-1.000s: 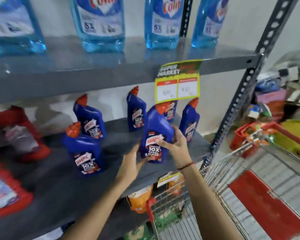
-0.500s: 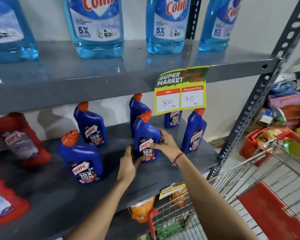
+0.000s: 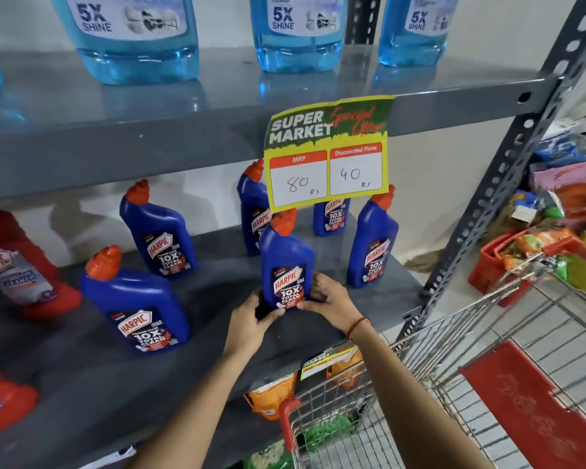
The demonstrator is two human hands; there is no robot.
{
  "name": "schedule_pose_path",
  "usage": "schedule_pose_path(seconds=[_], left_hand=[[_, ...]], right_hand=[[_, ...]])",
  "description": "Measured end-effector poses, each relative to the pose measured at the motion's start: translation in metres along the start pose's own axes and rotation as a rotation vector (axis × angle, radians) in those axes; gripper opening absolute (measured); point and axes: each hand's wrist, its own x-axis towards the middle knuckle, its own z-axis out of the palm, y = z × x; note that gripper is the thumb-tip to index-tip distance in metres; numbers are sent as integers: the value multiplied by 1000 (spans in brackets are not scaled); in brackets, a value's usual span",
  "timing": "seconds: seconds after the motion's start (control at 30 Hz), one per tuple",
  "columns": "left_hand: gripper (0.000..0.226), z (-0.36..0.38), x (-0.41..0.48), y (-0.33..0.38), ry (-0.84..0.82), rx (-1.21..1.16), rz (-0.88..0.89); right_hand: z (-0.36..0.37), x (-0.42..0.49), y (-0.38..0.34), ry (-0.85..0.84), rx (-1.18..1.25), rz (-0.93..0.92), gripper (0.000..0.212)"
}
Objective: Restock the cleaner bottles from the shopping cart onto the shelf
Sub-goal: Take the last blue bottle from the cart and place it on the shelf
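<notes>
So right now I've got both hands on one blue bottle, and it's standing upright on the middle shelf, near the front edge, label facing me. My left hand is wrapped around the lower left side and my right hand has its fingers pressed on the lower right of the label, so it's clamped between the two palms down low. I think the base is fully down on the shelf, but my hands hide the bottom, so I can't swear to it.

Tips for doing this step well, as I see it: don't let go until the base feels flat. These bottles are tall with a bent orange cap, so they'd likely tip if released on an edge. Keep the squeeze low, where it is. I'd nudge it a touch farther back so it isn't hanging out at the lip, and line it up with the right bottle and the front-left bottle. There's a far bottle just behind it, so push slowly or it'll knock that one. The price sign hangs close above the cap, so slide, don't lift.

Release one hand at a time, then back to the cart on the right. I can't see any more bottles in it from here.
</notes>
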Motion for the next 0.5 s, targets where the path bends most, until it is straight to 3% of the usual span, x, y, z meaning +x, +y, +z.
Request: schedule_pose_path(seconds=[0.5], left_hand=[[42, 5, -3, -1, -17, 9, -23]], right_hand=[[-5, -8, 6, 16, 10, 30, 56]])
